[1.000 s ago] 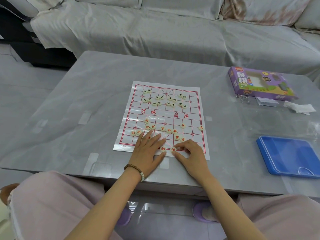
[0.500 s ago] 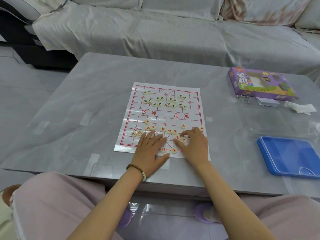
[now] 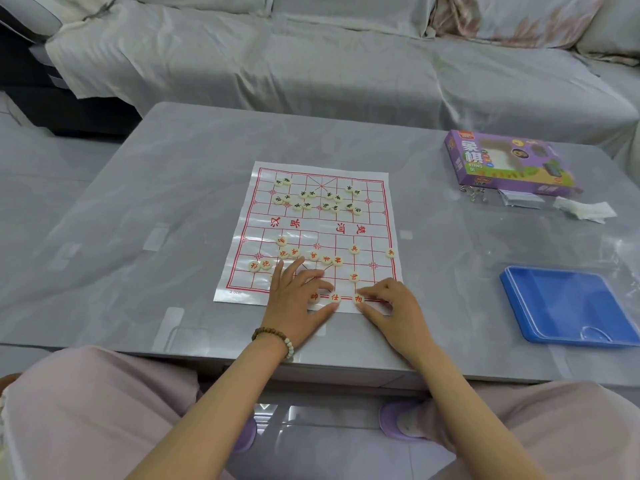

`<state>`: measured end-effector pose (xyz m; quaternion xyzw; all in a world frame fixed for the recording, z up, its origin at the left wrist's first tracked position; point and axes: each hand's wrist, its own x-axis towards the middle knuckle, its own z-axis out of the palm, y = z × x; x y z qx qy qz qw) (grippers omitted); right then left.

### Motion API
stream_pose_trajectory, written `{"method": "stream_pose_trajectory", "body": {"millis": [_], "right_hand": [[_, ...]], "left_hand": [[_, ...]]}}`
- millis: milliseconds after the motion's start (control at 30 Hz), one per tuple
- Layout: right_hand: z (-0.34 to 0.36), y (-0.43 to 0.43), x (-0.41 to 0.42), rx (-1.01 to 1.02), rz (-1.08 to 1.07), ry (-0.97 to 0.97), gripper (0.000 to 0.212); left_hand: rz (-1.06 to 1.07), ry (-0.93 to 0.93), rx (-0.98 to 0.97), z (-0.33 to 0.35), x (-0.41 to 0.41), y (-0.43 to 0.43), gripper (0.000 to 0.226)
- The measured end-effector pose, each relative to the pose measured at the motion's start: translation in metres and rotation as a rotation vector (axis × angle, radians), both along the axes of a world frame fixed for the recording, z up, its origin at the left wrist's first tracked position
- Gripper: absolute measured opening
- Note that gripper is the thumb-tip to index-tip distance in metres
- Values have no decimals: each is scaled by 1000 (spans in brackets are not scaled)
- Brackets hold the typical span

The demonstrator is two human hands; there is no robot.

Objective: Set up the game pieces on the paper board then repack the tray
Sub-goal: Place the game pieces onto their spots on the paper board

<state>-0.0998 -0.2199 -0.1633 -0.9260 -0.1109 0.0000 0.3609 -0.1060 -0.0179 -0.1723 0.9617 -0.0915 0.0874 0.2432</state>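
The paper board with its red grid lies flat on the grey table. Cream discs with green characters cluster at its far end. Discs with red characters are scattered over the near half. My left hand presses flat on the board's near edge, fingers spread, beside a red-marked disc in the bottom row. My right hand pinches another red-marked disc between thumb and forefinger on that same row. The blue tray lies empty at the right.
A purple game box lies at the far right of the table, with crumpled paper and a small packet in front of it. A sofa under a grey cover stands behind the table. My knees are under the near edge.
My right hand reached up to the loose red-marked discs, then came back to the near edge with one, which now sits in the bottom row. My left hand stayed flat on the board.
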Motion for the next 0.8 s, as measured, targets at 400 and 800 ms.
{"method": "stream_pose_trajectory", "body": {"millis": [400, 800], "right_hand": [[-6, 2, 1, 30, -8, -33, 19], [-5, 1, 1, 39, -1, -31, 22]], "left_hand": [[-13, 34, -17, -1, 1, 0, 31], [6, 43, 3, -3, 3, -2, 31]]}}
